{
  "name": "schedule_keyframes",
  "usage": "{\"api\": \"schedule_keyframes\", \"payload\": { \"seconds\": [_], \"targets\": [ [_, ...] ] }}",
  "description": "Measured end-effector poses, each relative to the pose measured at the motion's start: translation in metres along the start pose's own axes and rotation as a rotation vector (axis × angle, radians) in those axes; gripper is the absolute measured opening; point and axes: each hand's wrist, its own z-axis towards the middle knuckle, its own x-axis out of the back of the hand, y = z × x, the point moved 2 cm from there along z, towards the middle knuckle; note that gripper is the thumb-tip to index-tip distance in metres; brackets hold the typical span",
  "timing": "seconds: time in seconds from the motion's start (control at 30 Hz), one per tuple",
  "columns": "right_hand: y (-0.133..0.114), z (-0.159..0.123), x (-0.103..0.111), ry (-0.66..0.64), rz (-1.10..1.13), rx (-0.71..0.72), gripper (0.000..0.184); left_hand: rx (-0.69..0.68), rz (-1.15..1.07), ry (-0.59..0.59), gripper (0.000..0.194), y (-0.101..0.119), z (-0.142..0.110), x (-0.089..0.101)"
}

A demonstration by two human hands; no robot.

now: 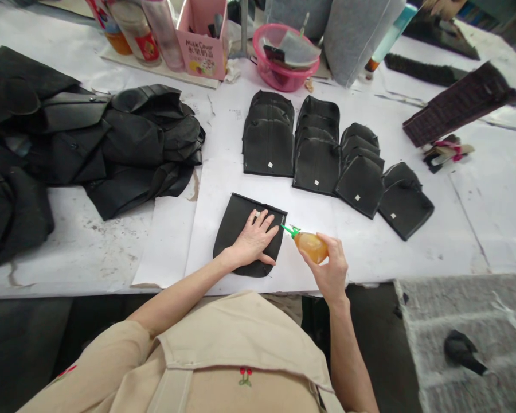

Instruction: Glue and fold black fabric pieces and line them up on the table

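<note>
A black leather-like piece (229,238) with a straight far edge and a rounded near edge lies on the white table in front of me. My left hand (254,238) rests flat on it, fingers spread. In my right hand (332,267) is a squeeze bottle of amber glue (312,246), tilted so that its green nozzle points left. The nozzle tip is at the piece's right edge, near the far corner, where a thin pale line shows. Whether the tip touches the surface I cannot tell.
Beyond the piece, overlapping rows of similar black pieces (268,146) bear small white tags. A heap of black pieces (129,135) covers the left. At the back stand a pink box (203,49), a pink basin (284,77) and jars (135,34). A dark upright block (460,103) is at right.
</note>
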Motion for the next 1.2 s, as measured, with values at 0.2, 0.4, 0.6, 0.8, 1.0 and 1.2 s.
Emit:
{"api": "schedule_keyframes", "payload": {
  "seconds": [0.2, 0.4, 0.6, 0.8, 1.0, 1.2],
  "targets": [
    [-0.003, -0.008, 0.005, -0.002, -0.011, 0.005, 0.046, -0.002, 0.001, 0.003, 0.105, 0.000, 0.000, 0.003],
    [-0.009, -0.015, 0.007, -0.017, 0.000, 0.000, 0.048, -0.001, -0.016, -0.005, 0.105, 0.000, -0.001, 0.004],
    [-0.011, -0.022, 0.010, -0.025, 0.009, -0.015, 0.044, 0.002, -0.024, -0.003, 0.104, 0.000, -0.001, 0.005],
    [-0.016, -0.029, 0.013, -0.033, 0.008, -0.023, 0.045, 0.002, -0.022, 0.005, 0.103, -0.001, -0.002, 0.003],
    [-0.020, -0.036, 0.016, -0.039, 0.013, -0.037, 0.047, -0.006, -0.017, 0.005, 0.105, -0.002, -0.002, 0.001],
    [-0.025, -0.044, 0.020, -0.036, 0.007, -0.056, 0.046, -0.007, -0.025, 0.005, 0.102, -0.002, -0.002, 0.002]
  ]
}}
